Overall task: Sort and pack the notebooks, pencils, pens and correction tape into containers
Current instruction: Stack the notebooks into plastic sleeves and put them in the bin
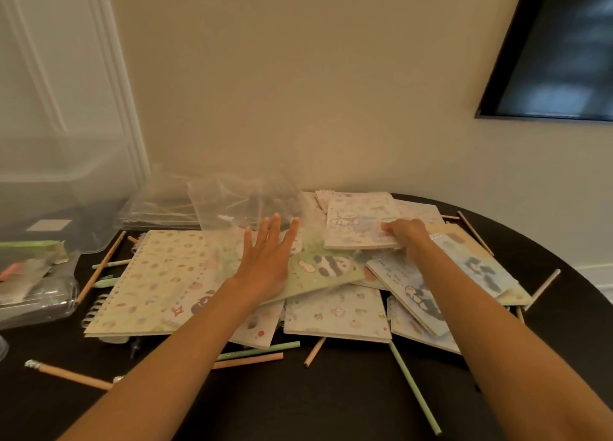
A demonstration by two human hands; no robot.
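Covering dark counter (331, 404): heap of notebooks (335, 314), pencils (69, 375) scattered round it. Left hand (265, 258), fingers straight and spread, over panda notebook (328, 264), centre. Right hand (406, 235) grips small notebook (360, 221), 1 o'clock. Clear bag (232, 201), 11 o'clock; clear bin (59, 181), 9 o'clock.

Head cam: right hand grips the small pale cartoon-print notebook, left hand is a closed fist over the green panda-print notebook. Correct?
Not quite. The head view shows the left hand open, fingers straight and spread, not a fist, over the green panda-print notebook. The right hand does grip the small pale cartoon-print notebook.
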